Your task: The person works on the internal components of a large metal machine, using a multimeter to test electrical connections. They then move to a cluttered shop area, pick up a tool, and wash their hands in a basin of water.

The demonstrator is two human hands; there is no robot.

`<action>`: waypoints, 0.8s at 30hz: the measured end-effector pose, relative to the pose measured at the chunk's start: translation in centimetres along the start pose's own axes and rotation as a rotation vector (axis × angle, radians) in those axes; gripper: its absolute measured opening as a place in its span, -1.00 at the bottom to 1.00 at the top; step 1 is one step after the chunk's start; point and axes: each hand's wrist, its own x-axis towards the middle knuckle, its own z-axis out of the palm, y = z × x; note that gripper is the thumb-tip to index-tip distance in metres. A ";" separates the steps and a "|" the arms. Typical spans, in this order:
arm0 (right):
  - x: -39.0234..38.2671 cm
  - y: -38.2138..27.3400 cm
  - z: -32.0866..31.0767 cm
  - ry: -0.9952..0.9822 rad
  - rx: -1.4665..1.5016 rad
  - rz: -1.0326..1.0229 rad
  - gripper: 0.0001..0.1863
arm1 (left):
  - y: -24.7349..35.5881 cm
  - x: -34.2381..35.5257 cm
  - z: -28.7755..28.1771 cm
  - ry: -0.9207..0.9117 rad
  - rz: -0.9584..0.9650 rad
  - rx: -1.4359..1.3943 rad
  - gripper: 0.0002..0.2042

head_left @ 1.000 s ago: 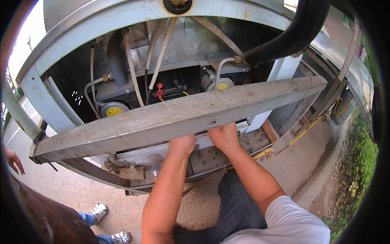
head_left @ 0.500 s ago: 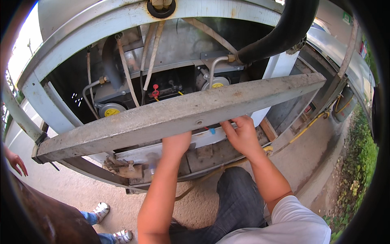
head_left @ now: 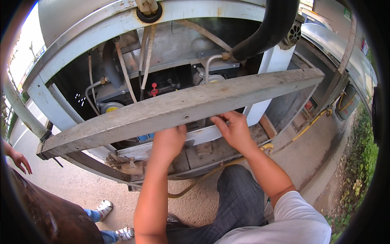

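A grey metal beam (head_left: 243, 92) slants across the open metal housing in front of me. My left hand (head_left: 168, 143) reaches under its lower edge; the fingers that show are curled, and their tips are partly hidden. To the right, thumb and fingers of my right hand (head_left: 235, 129) pinch together just below the beam; what lies in them is too small to make out. Something blue (head_left: 144, 137) shows beneath the beam, left of my left hand. Behind the beam sit a red-capped terminal (head_left: 154, 89) and a round metal fitting with a yellow label (head_left: 111, 107).
A thick black hose (head_left: 270, 34) curves down at the upper right. Pale tubes (head_left: 148, 57) hang inside the housing. A yellow hose (head_left: 300, 132) runs along the right side. At the left stands another person, whose hand (head_left: 20, 160) hangs beside a dark brown apron (head_left: 44, 207).
My right hand has shifted slightly left and up under the beam. The blue connector with a red wire beside it is out of sight; something blue now shows left of my left hand.
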 end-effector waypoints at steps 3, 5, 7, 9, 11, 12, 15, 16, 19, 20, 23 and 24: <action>0.4 0.7 1.8 0.094 0.303 0.275 -0.89 | -1.7 0.4 1.6 0.039 -0.018 -0.120 -0.81; 0.7 0.6 3.1 0.122 0.326 0.280 -0.89 | -2.9 0.6 2.6 0.065 -0.027 -0.199 -0.82; 0.9 0.1 3.9 0.153 0.309 0.259 -0.87 | -3.9 0.9 3.7 0.101 0.001 -0.265 -0.82; 1.2 -0.7 3.9 0.126 0.279 0.297 -0.88 | -4.5 1.1 4.2 0.081 -0.012 -0.260 -0.84; 1.3 -0.9 4.0 0.116 0.315 0.356 -0.88 | -4.4 1.3 4.3 0.039 -0.029 -0.280 -0.85; 1.3 -1.0 4.1 0.117 0.368 0.393 -0.89 | -4.2 1.3 4.4 0.010 -0.038 -0.302 -0.85; 1.4 -0.8 4.4 0.091 0.481 0.435 -0.89 | -3.6 1.5 4.4 -0.048 -0.060 -0.337 -0.85; 1.4 -0.7 4.4 0.078 0.510 0.439 -0.88 | -3.4 1.4 4.3 -0.063 -0.068 -0.344 -0.84; 1.2 0.2 4.8 0.016 0.442 0.417 -0.87 | -2.8 1.4 4.0 -0.027 -0.048 -0.320 -0.83; 1.2 0.1 4.8 0.012 0.478 0.420 -0.87 | -2.6 1.5 3.8 -0.020 -0.035 -0.305 -0.82; 1.2 -0.9 4.4 -0.012 0.571 0.443 -0.86 | -2.2 1.4 3.3 0.018 -0.006 -0.226 -0.79; 1.2 -1.5 4.1 -0.025 0.590 0.460 -0.85 | -2.2 1.4 3.3 0.039 -0.001 -0.181 -0.79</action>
